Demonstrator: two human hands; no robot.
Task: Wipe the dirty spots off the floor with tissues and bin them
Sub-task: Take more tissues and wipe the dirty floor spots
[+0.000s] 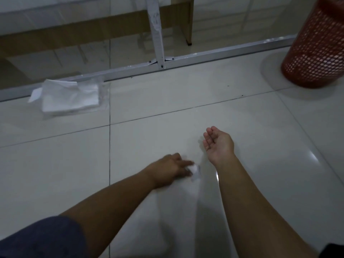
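My left hand (172, 169) is low over the white tiled floor (242, 127) and holds a small crumpled white tissue (194, 170) at its fingertips; the hand is blurred. My right hand (217, 144) hovers just beyond it, palm up, fingers relaxed and holding nothing. A clear pack of white tissues (71, 97) lies on the floor at the far left, one sheet sticking out. The red mesh bin (316, 47) stands at the far right. A few tiny dark specks (242, 95) dot the floor near the bin.
A metal frame rail (214, 53) with an upright post (158, 34) runs across the floor behind a glass panel. A wooden desk leg (189, 21) stands beyond it. Dark grout lines cross the tiles.
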